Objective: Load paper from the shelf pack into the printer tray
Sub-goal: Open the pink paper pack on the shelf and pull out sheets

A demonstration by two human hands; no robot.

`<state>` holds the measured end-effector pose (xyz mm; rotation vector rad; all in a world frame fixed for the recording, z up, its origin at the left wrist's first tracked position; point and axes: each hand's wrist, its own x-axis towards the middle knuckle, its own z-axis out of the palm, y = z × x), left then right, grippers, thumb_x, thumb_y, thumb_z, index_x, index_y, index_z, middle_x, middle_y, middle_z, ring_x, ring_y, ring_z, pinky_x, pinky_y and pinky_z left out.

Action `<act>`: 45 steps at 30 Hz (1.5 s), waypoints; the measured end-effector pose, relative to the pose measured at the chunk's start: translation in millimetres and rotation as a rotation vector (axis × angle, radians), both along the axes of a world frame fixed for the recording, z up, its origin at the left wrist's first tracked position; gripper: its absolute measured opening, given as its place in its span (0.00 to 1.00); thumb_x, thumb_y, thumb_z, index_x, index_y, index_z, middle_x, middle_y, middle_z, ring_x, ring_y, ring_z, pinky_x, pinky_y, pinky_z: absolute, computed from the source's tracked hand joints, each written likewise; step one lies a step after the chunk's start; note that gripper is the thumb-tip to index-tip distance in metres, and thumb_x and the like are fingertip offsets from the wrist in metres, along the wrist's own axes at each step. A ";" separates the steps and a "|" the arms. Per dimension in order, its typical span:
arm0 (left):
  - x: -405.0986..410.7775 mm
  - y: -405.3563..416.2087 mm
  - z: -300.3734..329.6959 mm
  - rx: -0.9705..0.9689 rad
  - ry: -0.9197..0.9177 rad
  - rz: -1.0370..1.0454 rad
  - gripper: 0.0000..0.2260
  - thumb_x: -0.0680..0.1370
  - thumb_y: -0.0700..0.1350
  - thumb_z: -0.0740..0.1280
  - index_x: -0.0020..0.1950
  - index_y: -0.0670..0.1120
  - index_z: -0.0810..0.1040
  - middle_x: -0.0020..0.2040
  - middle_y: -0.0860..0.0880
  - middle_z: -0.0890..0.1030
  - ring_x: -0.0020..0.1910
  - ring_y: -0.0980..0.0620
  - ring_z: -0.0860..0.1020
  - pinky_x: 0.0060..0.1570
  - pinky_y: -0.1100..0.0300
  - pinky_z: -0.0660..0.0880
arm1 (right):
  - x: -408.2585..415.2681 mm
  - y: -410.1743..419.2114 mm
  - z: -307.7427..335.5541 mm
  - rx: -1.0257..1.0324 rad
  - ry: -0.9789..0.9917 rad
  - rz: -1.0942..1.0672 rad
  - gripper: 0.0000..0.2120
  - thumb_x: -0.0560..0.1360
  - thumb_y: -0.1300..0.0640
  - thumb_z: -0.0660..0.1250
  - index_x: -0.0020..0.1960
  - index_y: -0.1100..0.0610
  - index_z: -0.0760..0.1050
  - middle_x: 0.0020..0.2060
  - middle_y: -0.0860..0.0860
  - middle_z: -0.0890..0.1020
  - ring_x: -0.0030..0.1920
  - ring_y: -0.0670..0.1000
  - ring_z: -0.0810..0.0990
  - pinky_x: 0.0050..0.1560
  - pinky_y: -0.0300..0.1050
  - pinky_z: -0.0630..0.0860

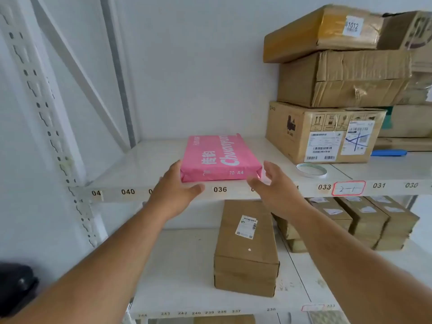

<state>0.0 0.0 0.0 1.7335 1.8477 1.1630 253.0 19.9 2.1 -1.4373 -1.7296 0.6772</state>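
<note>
A flat pink wrapped pack of A4 paper [221, 157] lies at the front edge of a white metal shelf [145, 164], above the number label 036. The person's left hand [177, 191] is spread open with its fingers against the pack's left front corner, thumb below the shelf lip. The right hand [274, 184] hovers open just beside the right front corner, grasping nothing. Stacked brown cardboard boxes [327, 90] stand to the right.

Both open hands flank pink paper pack [219, 157] on shelf [145, 164]
</note>
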 end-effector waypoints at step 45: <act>-10.6 -10.4 -48.7 0.551 0.467 0.040 0.26 0.72 0.45 0.79 0.68 0.45 0.77 0.70 0.44 0.75 0.68 0.43 0.73 0.66 0.49 0.72 | 22.2 9.0 -51.7 0.621 -0.401 -0.145 0.26 0.75 0.50 0.76 0.70 0.56 0.77 0.65 0.53 0.80 0.64 0.56 0.73 0.65 0.52 0.70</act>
